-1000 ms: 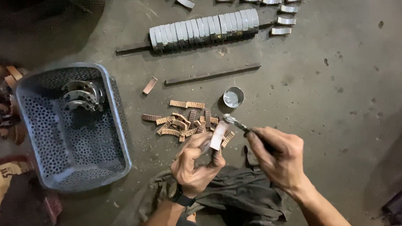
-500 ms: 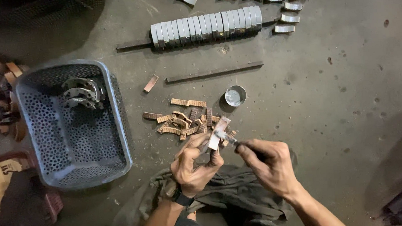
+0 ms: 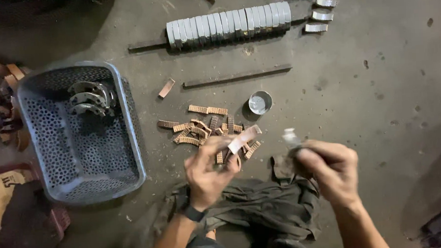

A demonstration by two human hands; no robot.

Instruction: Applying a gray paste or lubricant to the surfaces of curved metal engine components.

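My left hand point(image 3: 210, 171) grips a short curved brown lining strip point(image 3: 244, 138), held just above a pile of similar ribbed brown strips point(image 3: 203, 129) on the concrete floor. To its right, my right hand point(image 3: 331, 168) is closed around a small tool with a pale blurred tip point(image 3: 290, 136), a little apart from the strip. A small round tin point(image 3: 260, 102) with a pale inside sits just beyond the pile.
A grey perforated plastic basket point(image 3: 132, 138) with several curved metal shoes point(image 3: 91, 97) stands at left. A row of grey curved pieces point(image 3: 228, 23) lies along a bar at the top, a flat metal bar point(image 3: 237, 76) below it. Dark cloth point(image 3: 264, 211) covers my lap.
My right hand has drawn the tool away to the right, off the strip it was touching. The left hand still holds the strip in about the same place.
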